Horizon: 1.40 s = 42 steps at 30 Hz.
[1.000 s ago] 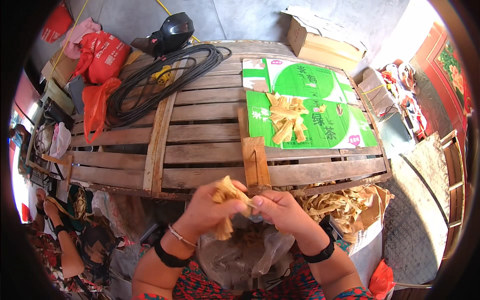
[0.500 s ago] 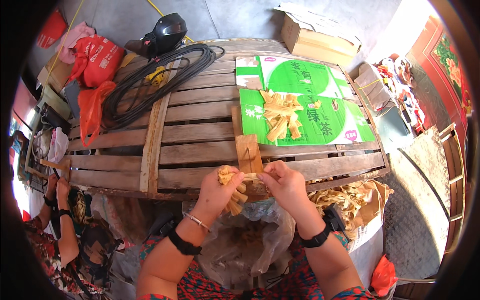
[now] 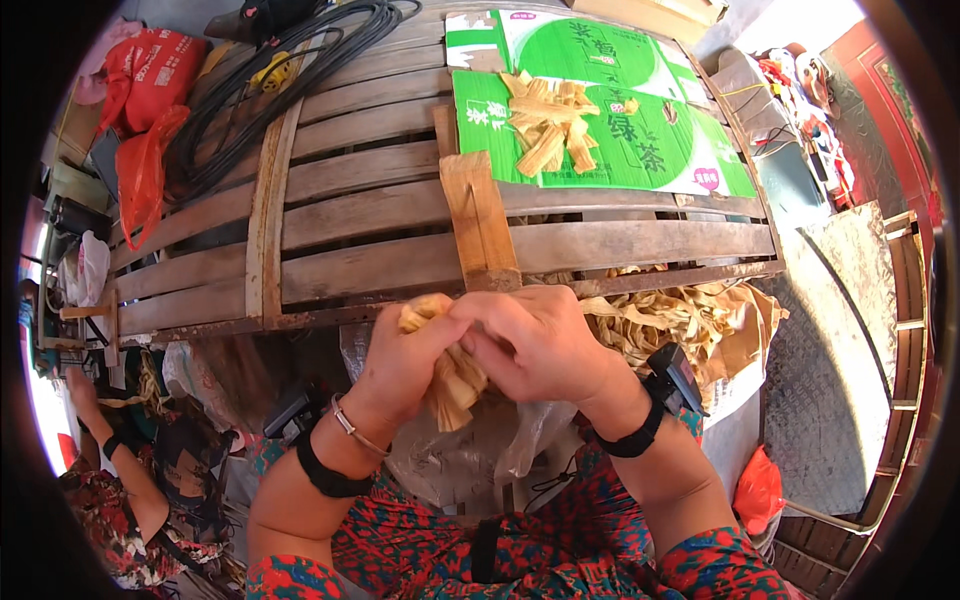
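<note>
My left hand (image 3: pixel 392 362) is closed round a bundle of pale yellow dried strips (image 3: pixel 458 385), whose loose ends hang below my fingers. Its folded top (image 3: pixel 424 312) pokes up by my thumb. My right hand (image 3: pixel 535 345) presses against the left, thumb and fingers pinched at the bundle; what sits between those fingertips is hidden. Just beyond my hands, an upright-grained wooden block (image 3: pixel 478 215) with a thin pin lies at the edge of the slatted table (image 3: pixel 370 260). A small pile of similar strips (image 3: pixel 550 115) rests on green printed cardboard (image 3: pixel 640 165).
Many loose strips fill an open sack (image 3: pixel 700 325) right of my knees. A clear plastic bag (image 3: pixel 450 460) lies below my hands. Coiled black cable (image 3: pixel 225 120) and red bags (image 3: pixel 150 75) occupy the left. Another person's arm (image 3: pixel 125 470) shows at lower left.
My right hand has moved in against the left; the strip stretched between them earlier is now hidden. Both hands sit closer together, and the view has tipped downward.
</note>
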Motion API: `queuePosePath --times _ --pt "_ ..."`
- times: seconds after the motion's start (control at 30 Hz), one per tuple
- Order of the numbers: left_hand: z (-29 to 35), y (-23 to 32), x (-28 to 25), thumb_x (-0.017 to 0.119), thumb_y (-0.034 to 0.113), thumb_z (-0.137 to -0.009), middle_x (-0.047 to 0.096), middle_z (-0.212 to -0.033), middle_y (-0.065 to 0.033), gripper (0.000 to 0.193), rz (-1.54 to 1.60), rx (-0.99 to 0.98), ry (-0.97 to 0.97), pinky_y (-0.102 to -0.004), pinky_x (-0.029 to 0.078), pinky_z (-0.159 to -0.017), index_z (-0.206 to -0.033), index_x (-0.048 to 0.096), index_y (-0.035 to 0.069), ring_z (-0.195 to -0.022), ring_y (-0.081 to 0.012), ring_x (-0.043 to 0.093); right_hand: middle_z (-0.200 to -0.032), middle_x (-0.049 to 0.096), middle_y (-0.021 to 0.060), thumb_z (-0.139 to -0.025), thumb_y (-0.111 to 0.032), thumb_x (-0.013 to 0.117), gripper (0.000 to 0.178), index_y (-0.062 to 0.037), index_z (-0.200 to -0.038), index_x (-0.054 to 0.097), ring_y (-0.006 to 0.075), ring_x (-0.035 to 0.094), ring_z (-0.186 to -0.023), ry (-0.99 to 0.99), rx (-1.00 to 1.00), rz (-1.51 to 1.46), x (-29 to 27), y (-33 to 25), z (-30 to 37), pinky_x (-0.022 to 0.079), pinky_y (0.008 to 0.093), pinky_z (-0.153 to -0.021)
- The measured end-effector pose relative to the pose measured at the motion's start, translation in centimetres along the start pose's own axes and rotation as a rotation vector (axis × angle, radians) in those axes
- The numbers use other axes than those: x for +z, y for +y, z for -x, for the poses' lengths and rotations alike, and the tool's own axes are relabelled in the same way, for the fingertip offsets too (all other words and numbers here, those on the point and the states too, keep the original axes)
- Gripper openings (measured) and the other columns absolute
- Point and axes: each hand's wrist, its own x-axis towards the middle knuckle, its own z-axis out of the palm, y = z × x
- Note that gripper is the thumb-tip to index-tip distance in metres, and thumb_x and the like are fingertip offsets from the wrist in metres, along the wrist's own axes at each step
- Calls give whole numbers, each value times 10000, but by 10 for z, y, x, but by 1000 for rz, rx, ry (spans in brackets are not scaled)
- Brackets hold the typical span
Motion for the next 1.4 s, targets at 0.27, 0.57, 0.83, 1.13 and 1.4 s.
queuePosePath --times 0.27,0.57,0.83,1.13,1.4 --pt "22 29 13 680 188 -883 707 -1001 -125 165 -232 -4 -1119 -295 524 -769 -908 684 25 -897 -163 657 -627 601 40 -883 -110 625 121 -46 -783 646 172 556 -515 -21 145 -226 -22 -2 -5 447 307 -506" --pt "12 36 4 769 273 -716 609 -823 -45 296 -1282 1253 -45 -336 482 -569 -934 693 88 -668 -232 586 -754 610 -24 -938 -150 611 139 -60 -841 654 40 509 -628 -167 1211 -1318 4 -3 11 386 196 -530" --pt "18 39 -1 723 80 -749 667 -1102 -143 221 -1101 921 52 -343 543 -804 -967 706 46 -913 -307 676 -755 640 10 -936 -169 634 135 -36 -923 659 70 543 -603 -7 783 -666 -4 -14 6 451 227 -547" --pt "19 48 -5 603 45 -856 649 -1070 -159 78 -686 842 -98 -317 515 -787 -838 652 -13 -907 -225 641 -575 513 -16 -963 -433 558 457 -10 -814 646 72 429 -527 -230 836 -713 -11 -11 3 365 245 -489" --pt "22 52 -18 588 31 -892 655 -1007 -107 87 -285 650 4 -255 475 -768 -922 646 -26 -856 -131 597 -554 428 -56 -964 -407 566 455 4 -789 649 38 316 -495 -229 959 -1099 -26 -2 3 234 220 -466"
